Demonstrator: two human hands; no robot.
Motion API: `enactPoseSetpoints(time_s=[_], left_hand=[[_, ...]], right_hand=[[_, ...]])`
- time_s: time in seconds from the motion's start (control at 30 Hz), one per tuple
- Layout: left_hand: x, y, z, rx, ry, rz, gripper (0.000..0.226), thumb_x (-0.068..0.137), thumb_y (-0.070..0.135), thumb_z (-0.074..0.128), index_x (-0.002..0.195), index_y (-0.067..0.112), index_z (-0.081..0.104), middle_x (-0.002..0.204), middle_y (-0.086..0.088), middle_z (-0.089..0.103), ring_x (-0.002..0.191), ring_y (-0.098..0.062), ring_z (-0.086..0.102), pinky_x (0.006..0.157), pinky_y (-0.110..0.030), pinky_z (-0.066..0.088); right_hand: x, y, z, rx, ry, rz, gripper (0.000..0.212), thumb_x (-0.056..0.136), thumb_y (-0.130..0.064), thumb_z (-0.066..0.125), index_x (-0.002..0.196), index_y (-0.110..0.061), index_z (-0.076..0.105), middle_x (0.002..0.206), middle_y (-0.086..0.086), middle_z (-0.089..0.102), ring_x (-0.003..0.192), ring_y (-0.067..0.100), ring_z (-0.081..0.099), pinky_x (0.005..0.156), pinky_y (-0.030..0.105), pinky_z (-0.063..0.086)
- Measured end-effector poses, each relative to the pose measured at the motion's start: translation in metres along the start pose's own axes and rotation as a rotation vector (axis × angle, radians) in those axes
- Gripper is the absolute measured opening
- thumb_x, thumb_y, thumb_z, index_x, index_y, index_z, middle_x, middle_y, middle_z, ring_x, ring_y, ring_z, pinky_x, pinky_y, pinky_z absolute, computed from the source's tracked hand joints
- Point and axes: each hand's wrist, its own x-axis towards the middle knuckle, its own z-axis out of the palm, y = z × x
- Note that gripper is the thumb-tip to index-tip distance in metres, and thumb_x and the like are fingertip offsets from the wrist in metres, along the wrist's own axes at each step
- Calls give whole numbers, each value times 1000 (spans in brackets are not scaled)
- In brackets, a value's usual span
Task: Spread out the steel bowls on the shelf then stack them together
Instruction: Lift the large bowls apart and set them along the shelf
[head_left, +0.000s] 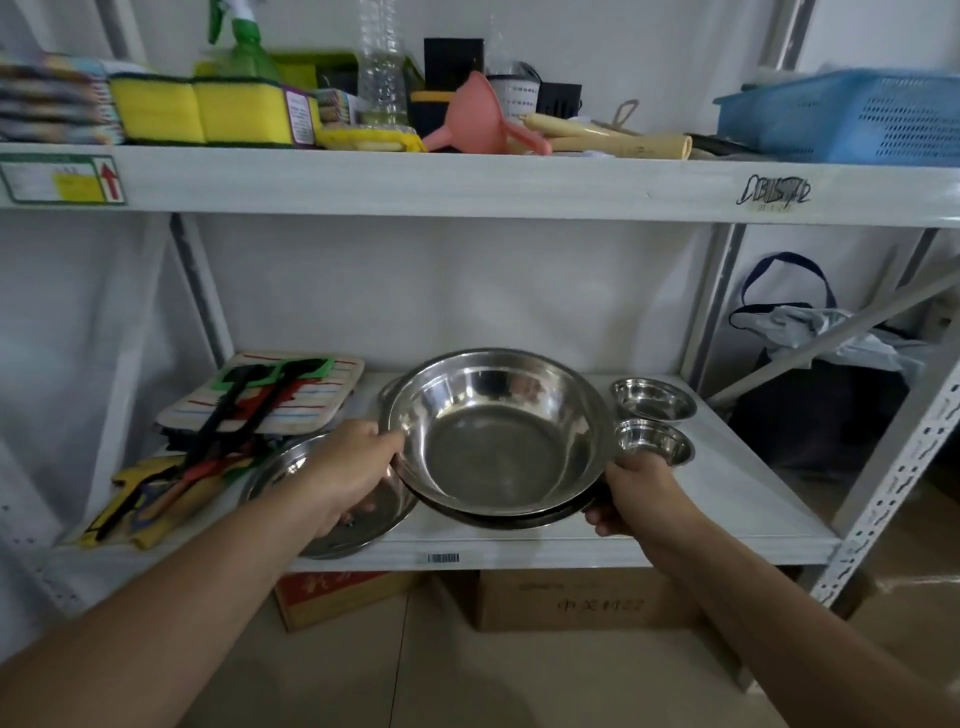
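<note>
My left hand (358, 470) grips the left rim of a large round steel bowl (496, 436), thumb over the edge and fingers under it. My right hand (636, 493) closes on the right side, at the rim of a second wide steel bowl (524, 519) that sits nested beneath the large one; only its dark front lip shows. Both bowls tilt toward me, above the front half of the white lower shelf (675, 540). Under my left wrist, a shallow steel dish (332, 525) rests on the shelf near its front edge. Just beside my right hand stand two small steel bowls, the nearer one (654, 441) close to my knuckles and the farther one (652, 399) right behind it, the two nearly touching. To the left lie a striped cloth pot holder (322, 395) and black utensils with coloured handles (234, 415). On the upper shelf sit yellow sponges (197, 111), a pink plastic funnel (478, 117) and a blue plastic basket (847, 117).
</note>
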Motion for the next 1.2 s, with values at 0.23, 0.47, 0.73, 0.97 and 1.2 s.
enactPoseSetpoints(time_s=[0.23, 0.47, 0.73, 0.97, 1.2], left_hand=[[-7, -14, -32, -309, -27, -54, 14, 92, -4, 59, 100, -2, 70, 84, -20, 78, 68, -23, 76, 63, -35, 62], [16, -19, -89, -343, 134, -89, 14, 89, -9, 61, 99, -1, 69, 81, -17, 74, 54, -20, 74, 54, -33, 61], [51, -94, -118, -152, 228, -180, 18, 78, -6, 69, 93, 3, 73, 94, -21, 76, 82, -30, 73, 62, -36, 60], [85, -156, -100, -75, 219, -271, 23, 77, 14, 68, 97, 9, 76, 102, -15, 75, 95, -30, 70, 84, -45, 60], [100, -172, -87, -113, 220, -243, 30, 80, -5, 67, 102, 14, 75, 96, -14, 78, 86, -29, 76, 61, -33, 64]], right_hand=[[-2, -14, 24, 158, -182, 1, 39, 106, -13, 42, 85, 2, 71, 66, 13, 61, 52, 21, 56, 51, 32, 49], [23, -33, 84, 187, -178, -77, 31, 106, -24, 52, 102, 1, 71, 65, 11, 61, 50, 19, 56, 48, 30, 50], [70, -18, 170, -127, -275, -92, 21, 101, -8, 57, 88, 2, 70, 66, 12, 64, 49, 17, 58, 47, 27, 53], [106, 29, 209, -609, -183, -157, 26, 93, -21, 53, 92, -1, 69, 85, 14, 74, 75, 29, 70, 62, 37, 55], [119, 57, 220, -811, -189, -220, 33, 101, -30, 43, 95, -9, 68, 85, 6, 70, 77, 23, 67, 72, 36, 58]])
